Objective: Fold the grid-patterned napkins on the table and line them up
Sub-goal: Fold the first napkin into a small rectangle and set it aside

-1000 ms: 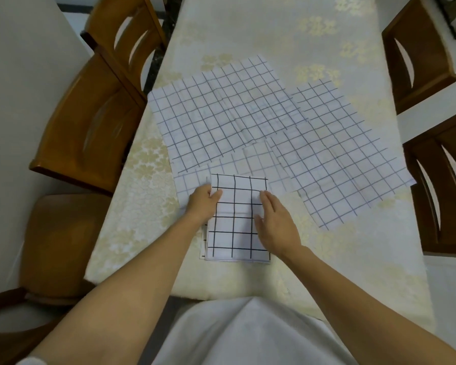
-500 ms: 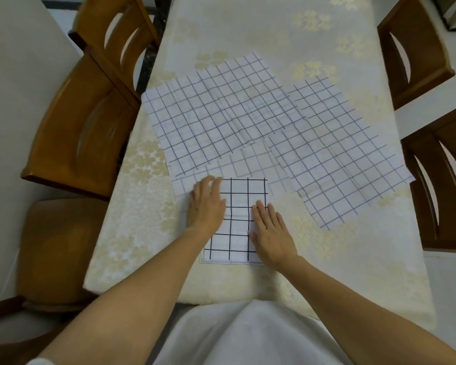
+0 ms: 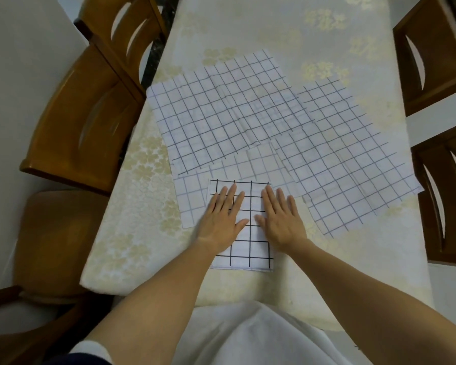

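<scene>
A folded napkin (image 3: pixel 250 255) with a bold black grid lies near the table's front edge. My left hand (image 3: pixel 223 218) and my right hand (image 3: pixel 281 218) lie flat on it side by side, fingers straight, pressing it down. Under its far left part sits a paler grid napkin (image 3: pixel 191 198). Beyond them a large unfolded grid napkin (image 3: pixel 221 114) is spread flat, and another unfolded one (image 3: pixel 353 164) overlaps it to the right.
The table (image 3: pixel 248 25) wears a cream cloth with gold flowers. Wooden chairs stand at the left (image 3: pixel 84 122) and at the right (image 3: pixel 442 185). My white garment (image 3: pixel 248 335) is at the near edge.
Both hands slid from the folded napkin's side edges onto its top and flattened out, then moved toward its far end, smoothing it.
</scene>
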{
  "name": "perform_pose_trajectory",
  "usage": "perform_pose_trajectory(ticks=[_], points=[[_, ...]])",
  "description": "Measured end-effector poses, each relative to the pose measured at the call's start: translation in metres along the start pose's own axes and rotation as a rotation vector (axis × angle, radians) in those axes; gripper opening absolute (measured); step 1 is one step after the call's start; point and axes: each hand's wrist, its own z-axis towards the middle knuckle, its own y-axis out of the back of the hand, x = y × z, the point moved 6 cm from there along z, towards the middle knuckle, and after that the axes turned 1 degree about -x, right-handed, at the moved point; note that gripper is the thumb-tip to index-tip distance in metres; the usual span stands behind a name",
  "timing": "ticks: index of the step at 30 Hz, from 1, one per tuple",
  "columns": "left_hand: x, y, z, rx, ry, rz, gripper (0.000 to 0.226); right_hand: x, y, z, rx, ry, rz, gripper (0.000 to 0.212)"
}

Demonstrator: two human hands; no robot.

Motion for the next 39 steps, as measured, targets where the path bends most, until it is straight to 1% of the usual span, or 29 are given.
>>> perform_pose_trajectory(ticks=[2, 8, 9, 11, 13, 14, 17, 19, 21, 24, 27, 30, 31, 32, 33, 34, 37, 38, 39], points=[[0.002, -0.002, -0.001, -0.004, 0.006, -0.001, 0.075, -0.008, 0.004, 0.005, -0.01, -0.045, -0.003, 0.071], [0.005, -0.002, -0.005, 0.001, 0.022, -0.008, 0.079, -0.021, 0.009, 0.011, -0.03, -0.085, 0.013, 0.071], [0.007, -0.002, -0.007, -0.001, 0.039, -0.014, 0.079, -0.021, 0.011, 0.01, -0.054, -0.098, 0.046, 0.071], [0.01, -0.001, -0.01, -0.004, 0.08, -0.017, 0.08, -0.018, 0.02, 0.0, -0.163, -0.131, 0.161, 0.068], [0.01, 0.002, -0.01, -0.003, 0.118, -0.034, 0.079, -0.014, 0.026, -0.016, -0.29, -0.182, 0.298, 0.056], [0.009, 0.005, -0.01, -0.006, 0.134, -0.056, 0.078, -0.015, 0.024, -0.024, -0.293, -0.24, 0.38, 0.05], [0.003, 0.014, -0.004, -0.01, 0.138, -0.089, 0.074, -0.02, -0.001, -0.04, -0.097, -0.459, 0.615, 0.045], [-0.002, 0.016, 0.0, -0.004, 0.121, -0.097, 0.072, -0.017, -0.013, -0.046, -0.037, -0.491, 0.668, 0.035], [-0.009, 0.017, 0.003, 0.02, 0.101, -0.101, 0.071, -0.01, -0.017, -0.049, -0.018, -0.461, 0.658, 0.028], [-0.024, 0.023, 0.006, 0.027, 0.04, -0.103, 0.064, -0.007, -0.01, -0.048, 0.033, -0.386, 0.684, 0.025], [-0.043, 0.031, 0.011, -0.035, -0.149, -0.096, 0.055, -0.015, -0.003, -0.046, 0.097, -0.321, 0.775, 0.019], [-0.059, 0.035, 0.02, -0.08, -0.348, -0.047, 0.069, -0.022, 0.0, -0.047, 0.168, -0.212, 0.802, 0.007], [-0.065, 0.037, 0.022, -0.071, -0.389, -0.029, 0.066, -0.025, 0.002, -0.046, 0.171, -0.17, 0.772, 0.003], [-0.07, 0.038, 0.025, -0.055, -0.428, -0.007, 0.056, -0.029, 0.005, -0.045, 0.167, -0.129, 0.73, 0.003], [-0.073, 0.039, 0.028, -0.037, -0.463, 0.018, 0.045, -0.032, 0.008, -0.043, 0.177, -0.093, 0.672, 0.008], [-0.076, 0.042, 0.03, -0.022, -0.486, 0.028, 0.039, -0.035, 0.012, -0.042, 0.203, -0.059, 0.607, 0.013], [-0.08, 0.05, 0.034, 0.013, -0.498, -0.003, 0.035, -0.041, 0.018, -0.038, 0.314, 0.006, 0.435, 0.028], [-0.081, 0.055, 0.034, 0.008, -0.485, -0.014, 0.032, -0.044, 0.02, -0.036, 0.337, 0.003, 0.406, 0.029], [-0.079, 0.06, 0.033, 0.02, -0.446, -0.033, 0.031, -0.048, 0.021, -0.033, 0.344, -0.006, 0.388, 0.023]])
